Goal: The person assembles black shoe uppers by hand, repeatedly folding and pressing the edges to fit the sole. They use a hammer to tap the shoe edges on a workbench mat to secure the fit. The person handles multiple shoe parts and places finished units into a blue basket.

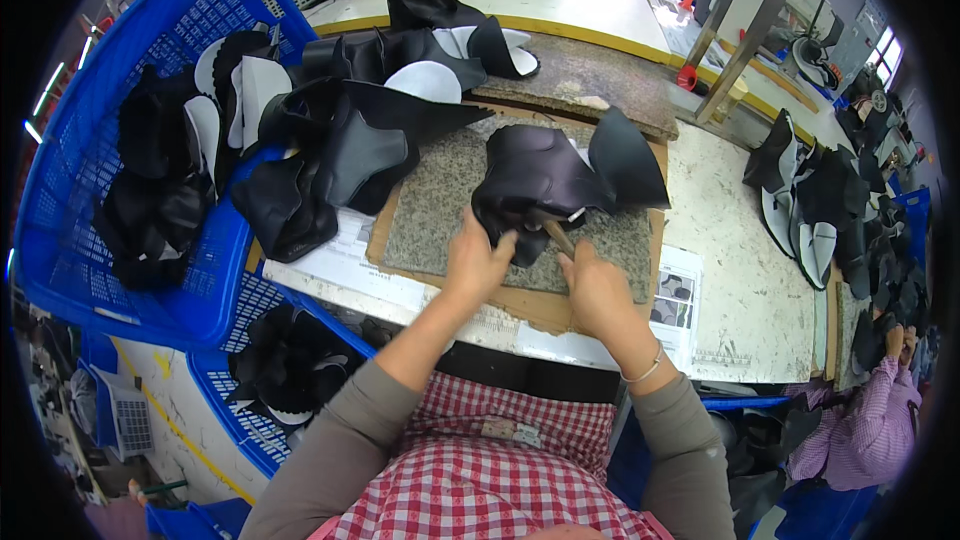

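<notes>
A black leather shoe upper (527, 168) lies on a grey speckled stone slab (428, 225) in front of me. My left hand (478, 258) grips the upper's near left edge between thumb and fingers. In my right hand (602, 292) is a tool with a wooden handle (560, 238), seemingly a hammer; its head is partly hidden at the near side of the upper. A black flap (628, 162) of the piece stands up at its right end. Beneath the slab lies a brown cardboard sheet (545, 310).
More black uppers (368, 155) are heaped left of the slab. A large blue crate (60, 210) holding uppers stands at the left, another blue crate (225, 390) below it. Uppers (800, 200) also lie on the white tabletop's right side. Another person (860, 425) works at the far right.
</notes>
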### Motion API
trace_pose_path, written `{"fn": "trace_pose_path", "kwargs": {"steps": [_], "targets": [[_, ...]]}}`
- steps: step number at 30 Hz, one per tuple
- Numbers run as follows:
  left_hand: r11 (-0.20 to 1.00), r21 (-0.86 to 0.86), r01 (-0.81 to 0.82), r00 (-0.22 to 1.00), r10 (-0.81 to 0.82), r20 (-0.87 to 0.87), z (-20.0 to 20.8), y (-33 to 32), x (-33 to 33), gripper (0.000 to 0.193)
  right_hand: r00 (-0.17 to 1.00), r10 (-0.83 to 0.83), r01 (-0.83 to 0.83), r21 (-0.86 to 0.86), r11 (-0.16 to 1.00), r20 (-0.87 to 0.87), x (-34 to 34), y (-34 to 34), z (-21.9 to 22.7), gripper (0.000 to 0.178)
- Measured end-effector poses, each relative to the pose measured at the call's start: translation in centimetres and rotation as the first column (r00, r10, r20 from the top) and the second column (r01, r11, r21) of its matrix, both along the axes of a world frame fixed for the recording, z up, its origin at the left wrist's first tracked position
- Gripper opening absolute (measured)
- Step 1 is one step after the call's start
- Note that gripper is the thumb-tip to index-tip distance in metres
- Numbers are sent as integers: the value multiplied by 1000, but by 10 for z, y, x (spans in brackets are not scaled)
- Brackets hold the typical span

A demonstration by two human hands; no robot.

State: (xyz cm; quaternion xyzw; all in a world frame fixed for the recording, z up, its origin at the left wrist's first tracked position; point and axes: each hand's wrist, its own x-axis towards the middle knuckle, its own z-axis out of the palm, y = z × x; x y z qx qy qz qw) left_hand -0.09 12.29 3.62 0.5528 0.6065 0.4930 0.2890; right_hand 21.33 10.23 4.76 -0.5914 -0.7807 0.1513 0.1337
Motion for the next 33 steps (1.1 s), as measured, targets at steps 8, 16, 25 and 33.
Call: {"fn": "trace_pose_path", "kwargs": {"steps": [8, 16, 25, 33], "targets": [[785, 586, 202, 489, 437, -755, 226, 26, -23, 25, 901, 166, -95, 190, 977, -401, 21, -72, 135, 35], [775, -187, 603, 203, -376, -904, 194, 71, 69, 41, 1000, 1, -8, 227, 974, 31, 52, -36, 63, 29], [724, 318, 611, 294, 165, -941, 80, 76, 17, 63, 996, -73, 82, 305, 949, -41, 76, -54, -9, 38], [730, 246, 637, 116, 226, -967, 93, 24, 48, 62, 993, -110, 117, 386, 915, -41, 68, -54, -17, 29]]}}
